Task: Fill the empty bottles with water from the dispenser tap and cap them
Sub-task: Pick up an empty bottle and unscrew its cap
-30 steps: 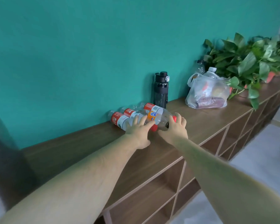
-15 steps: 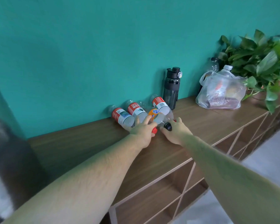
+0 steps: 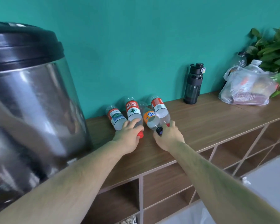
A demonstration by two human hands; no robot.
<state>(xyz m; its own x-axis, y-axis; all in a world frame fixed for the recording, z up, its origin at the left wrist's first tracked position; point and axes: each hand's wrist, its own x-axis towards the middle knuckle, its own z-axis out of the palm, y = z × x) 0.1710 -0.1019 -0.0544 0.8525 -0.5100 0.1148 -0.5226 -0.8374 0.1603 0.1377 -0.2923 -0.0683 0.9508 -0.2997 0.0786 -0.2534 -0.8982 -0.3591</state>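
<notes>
Fingers (image 3: pixel 133 122) of the left hand (image 3: pixel 128 137) curl round the neck of a red-capped bottle (image 3: pixel 132 110); those of the right hand (image 3: pixel 168 138) grip the dark-capped orange-label bottle (image 3: pixel 150 118). Both lie on their sides on the wooden worktop (image 3: pixel 208 123), bases toward the teal wall (image 3: pixel 136 46), right of the steel dispenser (image 3: pixel 31 94).

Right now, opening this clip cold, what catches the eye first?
The big steel dispenser with its black lid fills the left side. At centre, both hands reach clear bottles lying on the wooden counter against the teal wall: the left hand grips a red-capped bottle, the right hand an orange-labelled bottle.
</notes>
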